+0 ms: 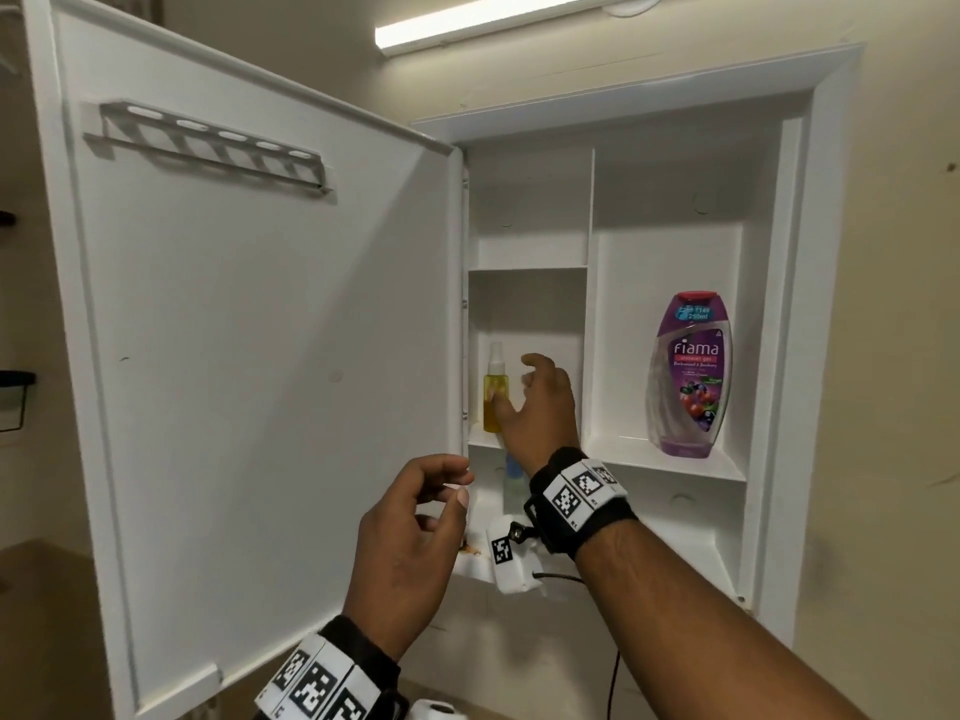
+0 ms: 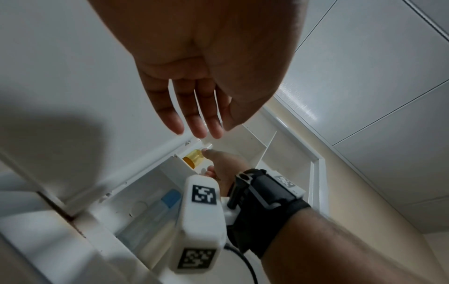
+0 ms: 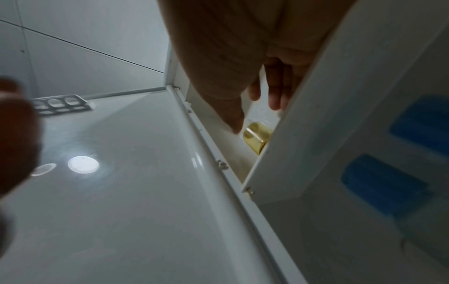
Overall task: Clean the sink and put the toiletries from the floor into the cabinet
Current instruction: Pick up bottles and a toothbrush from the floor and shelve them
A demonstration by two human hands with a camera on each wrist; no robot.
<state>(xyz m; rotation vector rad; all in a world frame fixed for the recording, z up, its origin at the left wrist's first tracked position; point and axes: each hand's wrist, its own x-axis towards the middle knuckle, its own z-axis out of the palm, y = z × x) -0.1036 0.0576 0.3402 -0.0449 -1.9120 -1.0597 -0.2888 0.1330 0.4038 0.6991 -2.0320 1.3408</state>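
Observation:
The white wall cabinet (image 1: pixel 675 466) stands open. A small yellow spray bottle (image 1: pixel 492 387) (image 2: pixel 193 156) (image 3: pixel 257 137) stands upright at the left of the middle left shelf. My right hand (image 1: pixel 517 381) (image 3: pixel 257 109) is inside that compartment just right of the bottle, fingers spread, thumb at the bottle's side; it grips nothing. My left hand (image 1: pixel 457 483) (image 2: pixel 201 124) hovers lower, in front of the door's hinge edge, loosely curled and empty. A purple shower gel bottle (image 1: pixel 688 374) stands on the right shelf.
The cabinet door (image 1: pixel 260 356) is swung wide to the left, with a slotted rack (image 1: pixel 208 148) near its top. A blue-capped bottle (image 1: pixel 514 480) (image 2: pixel 170 198) stands on the lower left shelf, partly hidden by my right wrist. A tube light (image 1: pixel 493 18) glows above.

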